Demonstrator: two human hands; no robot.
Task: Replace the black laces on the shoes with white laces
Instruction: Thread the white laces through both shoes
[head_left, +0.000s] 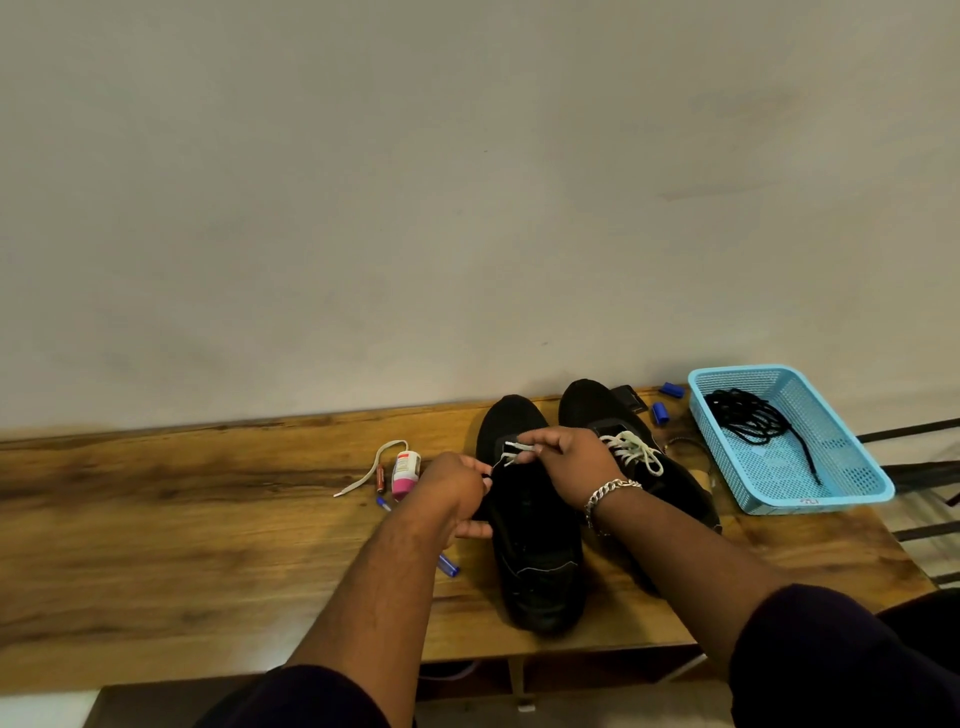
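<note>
1. White lace (511, 453) is pinched by the right hand (571, 462) over the near shoe (530, 545), which lies at the table's middle; the left hand (457, 491) is curled at the shoe's nine o'clock side, apparently holding the lace's other end, though this cannot be told for sure.
2. The lace could be pulled unevenly, it is judged, leaving one end too short; an eyelet could be skipped, since black eyelets on black fabric are hard to see.
3. The pinched tip could be frayed if forced through a tight eyelet.
4. The pink-capped bottle (405, 470) at nine o'clock of the left hand could be knocked over by the wrist.
5. Counted: two black shoes, the far shoe (597, 405) already laced in white (636, 452); one blue basket (852, 488) at three o'clock, holding a bundle of black laces (753, 421) whose number cannot be told; one loose lace (371, 467) by the bottle; two blue caps (661, 413) at one o'clock.
</note>
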